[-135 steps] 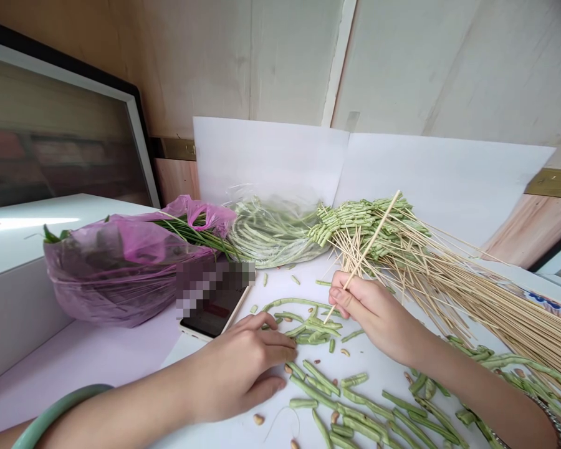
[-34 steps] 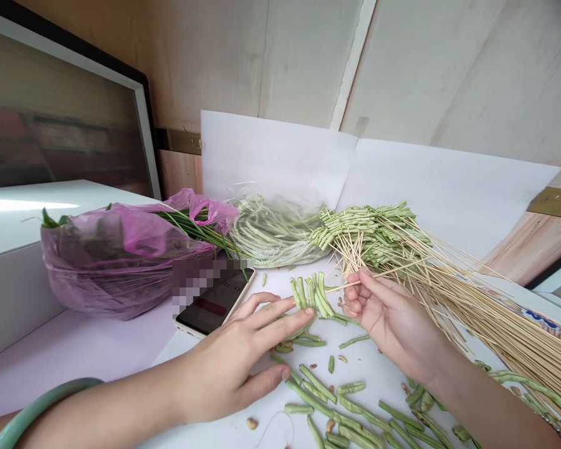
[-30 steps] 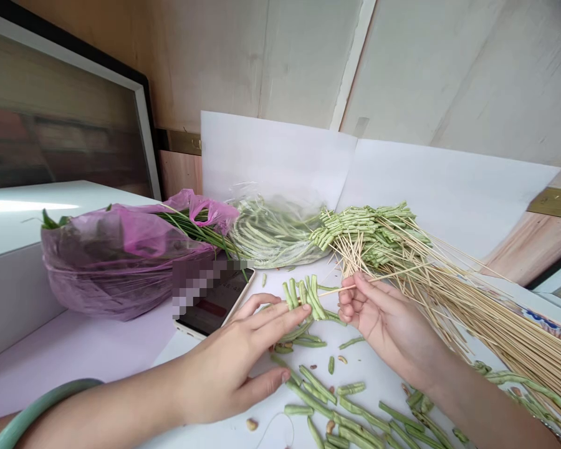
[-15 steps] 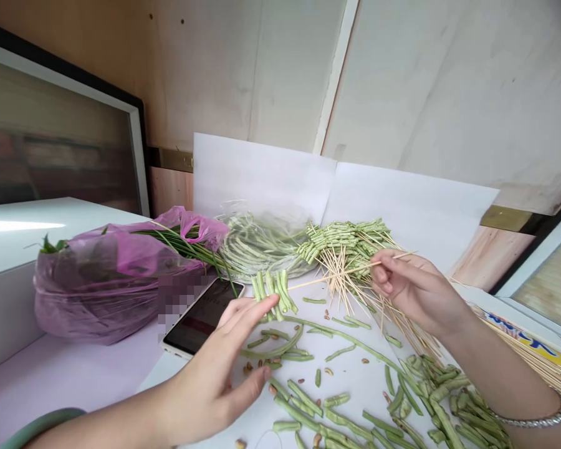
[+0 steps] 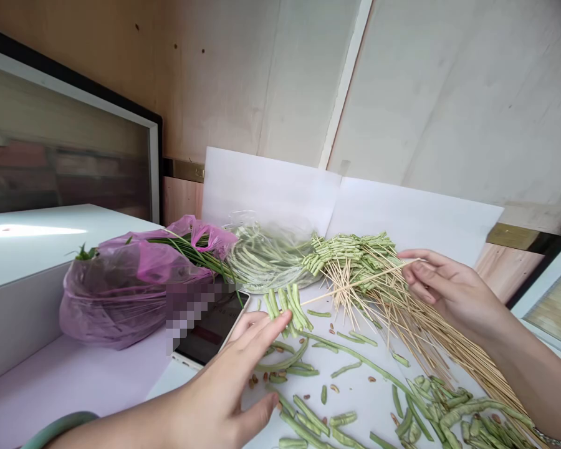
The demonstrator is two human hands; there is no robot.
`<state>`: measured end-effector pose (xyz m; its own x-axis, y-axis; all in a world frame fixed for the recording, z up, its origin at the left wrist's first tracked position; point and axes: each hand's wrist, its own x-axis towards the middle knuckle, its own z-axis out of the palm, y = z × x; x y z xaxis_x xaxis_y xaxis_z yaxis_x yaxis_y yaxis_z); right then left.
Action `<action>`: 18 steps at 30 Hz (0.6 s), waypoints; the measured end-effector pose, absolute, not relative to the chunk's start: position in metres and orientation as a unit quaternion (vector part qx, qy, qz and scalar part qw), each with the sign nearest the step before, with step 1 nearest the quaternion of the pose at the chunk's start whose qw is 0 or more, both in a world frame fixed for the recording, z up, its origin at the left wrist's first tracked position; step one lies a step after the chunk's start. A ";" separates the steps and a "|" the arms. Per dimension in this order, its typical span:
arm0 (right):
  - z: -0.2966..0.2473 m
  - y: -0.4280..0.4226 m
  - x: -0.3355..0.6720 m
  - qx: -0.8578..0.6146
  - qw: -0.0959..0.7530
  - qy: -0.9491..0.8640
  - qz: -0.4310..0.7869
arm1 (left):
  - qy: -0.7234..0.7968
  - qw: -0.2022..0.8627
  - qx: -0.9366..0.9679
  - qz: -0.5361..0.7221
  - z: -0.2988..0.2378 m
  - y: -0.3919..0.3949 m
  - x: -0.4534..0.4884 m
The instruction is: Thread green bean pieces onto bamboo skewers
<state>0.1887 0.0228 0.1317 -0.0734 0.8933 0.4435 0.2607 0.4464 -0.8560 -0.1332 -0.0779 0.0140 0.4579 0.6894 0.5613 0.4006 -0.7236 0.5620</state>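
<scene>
My right hand [image 5: 442, 284] pinches the blunt end of a thin bamboo skewer [image 5: 350, 288], which slants down to the left. On its far end sit several short green bean pieces [image 5: 287, 307] side by side. My left hand [image 5: 240, 368] reaches in from the lower left, its stretched fingers touching these pieces and its thumb held well apart. Part of the skewer tip is hidden by the fingers. Behind the skewer lies a pile of bean-threaded skewers [image 5: 355, 252], their bare sticks pointing toward me.
Loose cut beans [image 5: 311, 415] and fallen seeds lie over the white table. A clear bag of long beans [image 5: 266, 259] stands at the back, beside a purple bag of greens [image 5: 116, 299]. A phone [image 5: 210, 330] lies left of centre; bare bamboo sticks [image 5: 486, 374] lie at right.
The view has shifted, so most things appear a little lower and farther right. My right hand appears slightly farther from the bean pieces along the skewer; my left hand still touches them.
</scene>
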 end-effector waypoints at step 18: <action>0.099 0.057 0.251 -0.574 0.444 -0.666 -0.174 | 0.349 0.148 0.850 0.366 0.006 -0.073 -0.139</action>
<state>0.2513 0.0573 0.0993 0.0530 0.6094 0.7911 0.9187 0.2807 -0.2778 -0.1392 -0.0727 0.0062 0.4897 0.7008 0.5187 0.4845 -0.7133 0.5064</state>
